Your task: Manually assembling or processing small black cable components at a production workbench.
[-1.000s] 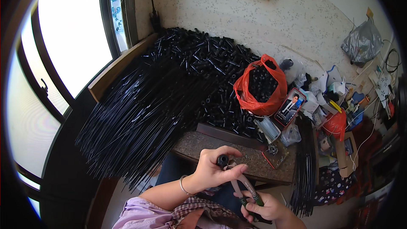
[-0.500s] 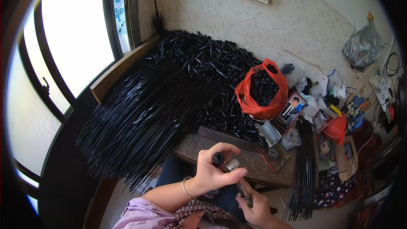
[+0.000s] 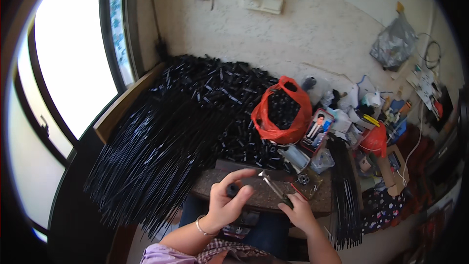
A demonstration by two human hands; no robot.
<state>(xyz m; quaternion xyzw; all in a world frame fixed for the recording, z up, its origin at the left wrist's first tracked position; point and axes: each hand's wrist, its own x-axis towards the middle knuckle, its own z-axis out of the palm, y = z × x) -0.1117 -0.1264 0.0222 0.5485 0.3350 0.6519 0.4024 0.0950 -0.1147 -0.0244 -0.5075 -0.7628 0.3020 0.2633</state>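
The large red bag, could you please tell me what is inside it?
Small black pieces show through the mouth of the large red bag; whatever lies beneath their top layer is covered.

The person's left hand holds a black tube; the right hand has pliers near it, at the worktop. Beyond, rods fan out left of a red bag.

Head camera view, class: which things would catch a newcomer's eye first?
A big heap of black tubes by the wall likely draws the eye first, with long black rods fanned out at left. The red bag stands out at the heap's right. Nearest, the left hand holds a black tube, the right hand pliers.
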